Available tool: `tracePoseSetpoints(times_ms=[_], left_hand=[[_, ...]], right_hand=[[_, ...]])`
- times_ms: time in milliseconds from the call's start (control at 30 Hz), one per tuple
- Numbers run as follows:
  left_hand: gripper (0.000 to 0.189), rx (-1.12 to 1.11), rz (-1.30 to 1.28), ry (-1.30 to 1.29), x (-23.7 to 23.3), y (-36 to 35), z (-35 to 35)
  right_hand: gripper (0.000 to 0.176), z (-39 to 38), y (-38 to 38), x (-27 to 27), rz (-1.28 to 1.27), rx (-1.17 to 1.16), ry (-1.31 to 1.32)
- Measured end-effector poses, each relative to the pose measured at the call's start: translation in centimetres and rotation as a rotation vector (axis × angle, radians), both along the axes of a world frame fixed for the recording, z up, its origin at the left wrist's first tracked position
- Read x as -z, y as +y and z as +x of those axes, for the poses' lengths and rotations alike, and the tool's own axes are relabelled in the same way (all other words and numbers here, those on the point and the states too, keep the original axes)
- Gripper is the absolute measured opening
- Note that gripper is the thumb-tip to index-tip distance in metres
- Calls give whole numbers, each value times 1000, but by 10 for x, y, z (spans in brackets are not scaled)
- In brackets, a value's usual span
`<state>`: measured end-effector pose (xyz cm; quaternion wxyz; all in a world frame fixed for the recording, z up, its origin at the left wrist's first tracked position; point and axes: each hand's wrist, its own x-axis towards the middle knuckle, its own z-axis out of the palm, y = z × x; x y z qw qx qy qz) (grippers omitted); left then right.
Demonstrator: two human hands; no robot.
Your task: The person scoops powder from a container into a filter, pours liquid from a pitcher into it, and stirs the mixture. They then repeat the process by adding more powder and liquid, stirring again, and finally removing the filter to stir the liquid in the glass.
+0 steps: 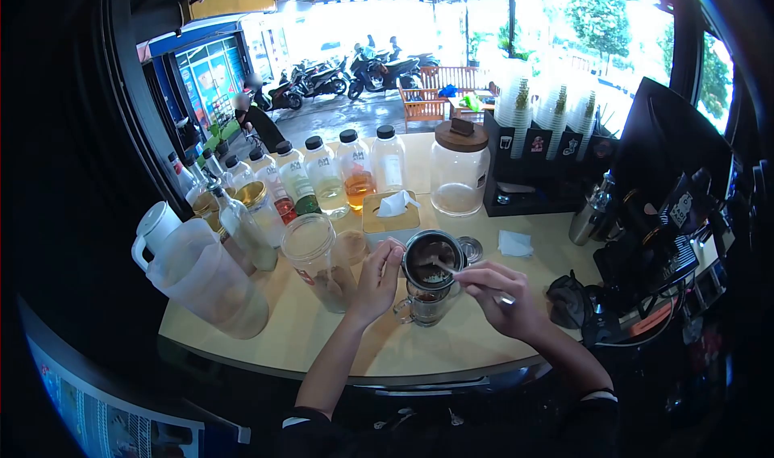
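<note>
My left hand [377,279] is closed at the left side of a round metal cup [413,287], holding it tilted so its mouth faces me. The cup's inside looks dark, with some pale matter near the lower rim. In my right hand [504,295] is a spoon [506,301], its working end inside the cup. Directly below the cup stands a clear glass mug [427,311] with its handle to the left; its contents are partly hidden. Left of my left hand, an open clear jar [310,252] holds brown powder.
A large plastic pitcher [210,276] stands at the counter's left. Several capped bottles [329,180] line the back, beside a tissue box [391,216] and a wooden-lidded jar [459,168]. Cup stacks fill a black organizer [532,168]. A folded napkin [514,243] lies right.
</note>
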<state>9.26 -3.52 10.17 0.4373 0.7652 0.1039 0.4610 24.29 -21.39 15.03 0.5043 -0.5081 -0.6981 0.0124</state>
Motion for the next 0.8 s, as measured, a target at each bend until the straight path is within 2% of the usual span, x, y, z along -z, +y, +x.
tracePoseSetpoints(times_ms=[67, 167, 267, 333, 433, 567, 733, 800], left_hand=[[28, -3, 13, 10, 1, 1, -1], [26, 53, -64, 6, -1, 1, -3], [26, 94, -24, -2, 0, 4, -3], [27, 106, -31, -7, 0, 6, -3], [27, 146, -38, -13, -2, 6, -5], [28, 152, -29, -13, -6, 4, -5], [29, 127, 12, 9, -9, 2, -6], [29, 128, 5, 15, -9, 2, -7]], right_hand=[[22, 0, 0, 0, -44, -39, 1], [19, 2, 3, -1, 73, -4, 37], [17, 5, 3, 1, 6, -31, 155], [15, 9, 4, 6, -58, -140, 227], [14, 5, 5, 3, -23, -105, 288], [13, 9, 7, 7, -39, -151, 209], [10, 6, 7, 2, -68, -171, 393], [10, 12, 7, 7, -80, -200, 355]])
